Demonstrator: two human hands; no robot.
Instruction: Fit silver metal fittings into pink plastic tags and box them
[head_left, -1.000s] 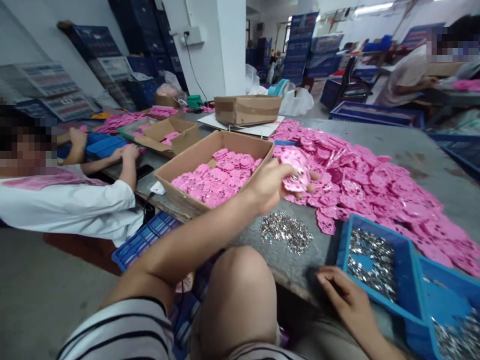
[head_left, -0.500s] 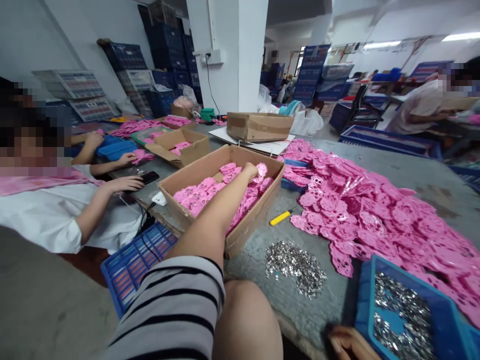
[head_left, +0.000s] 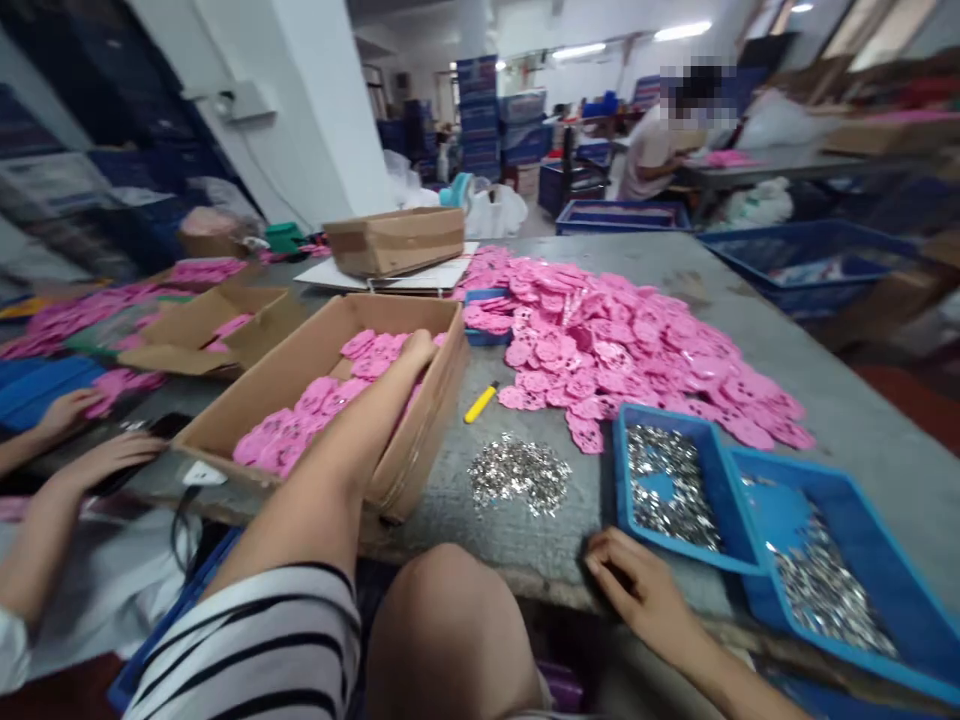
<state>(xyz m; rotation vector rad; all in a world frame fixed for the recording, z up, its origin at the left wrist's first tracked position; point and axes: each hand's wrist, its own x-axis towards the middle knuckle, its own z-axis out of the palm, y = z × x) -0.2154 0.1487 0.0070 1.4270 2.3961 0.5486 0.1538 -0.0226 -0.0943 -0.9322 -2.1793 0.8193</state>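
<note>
My left hand [head_left: 420, 350] reaches into the cardboard box [head_left: 450, 345] over pink pieces [head_left: 319, 400]; its fingers are turned away and hidden. At the table's near edge my right hand [head_left: 626, 575] rests with loosely curled fingers, thumb apart from them and a gap between, nothing in it. Left of it lies a heap of small shiny metal parts [head_left: 521, 475]. Beside it on the right are a blue tray [head_left: 622, 480] and a second blue tray [head_left: 885, 520], both holding such parts. A big pile of pink pieces [head_left: 615, 340] spreads behind them.
A yellow-handled tool [head_left: 481, 403] lies by the box. Behind are an open carton [head_left: 172, 335] and a flat cardboard box [head_left: 397, 243]. A person's hands [head_left: 124, 458] show at left; another person [head_left: 652, 150] sits far back. Blue crates [head_left: 810, 250] stand beyond the table at right.
The view has swung right, bringing the second blue tray and more of my right hand into sight. My left hand stays in the box; the pink piece seen at its fingers is now hidden.
</note>
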